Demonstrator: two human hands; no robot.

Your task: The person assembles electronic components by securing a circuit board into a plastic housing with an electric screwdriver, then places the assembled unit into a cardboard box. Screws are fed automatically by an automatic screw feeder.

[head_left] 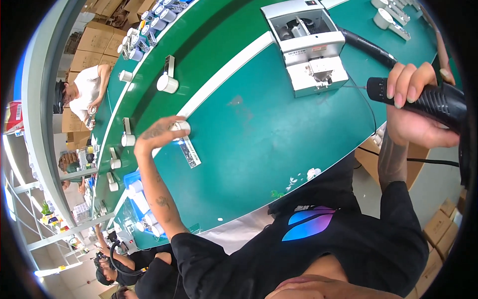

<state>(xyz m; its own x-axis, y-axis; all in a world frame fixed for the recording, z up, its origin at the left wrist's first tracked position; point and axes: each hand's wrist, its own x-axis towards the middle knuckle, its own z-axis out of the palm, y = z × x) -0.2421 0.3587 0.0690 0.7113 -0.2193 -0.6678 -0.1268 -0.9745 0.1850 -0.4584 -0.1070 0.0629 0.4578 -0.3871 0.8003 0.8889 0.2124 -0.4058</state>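
My right hand (411, 102) is wrapped around a black electric screwdriver (433, 102), its thin bit pointing left toward a silver screw feeder (318, 74). On the left, my left hand (162, 132) grips the white round end of a small part (190, 152), with thumb and fingers about it. That part's flat strip, dark and white with print, lies over the green tabletop (259, 134). My fingers hide some of the white end. The feeder stands at the table's far side, its upper tray open.
White cup-shaped parts with strips (168, 83) sit spaced along the green conveyor belt (199, 45). More white parts (383, 19) lie at the far right. A blue bin (133, 178) holds white pieces at left. A person in white (87, 89) works across the belt; cardboard boxes (438, 224) stand at lower right.
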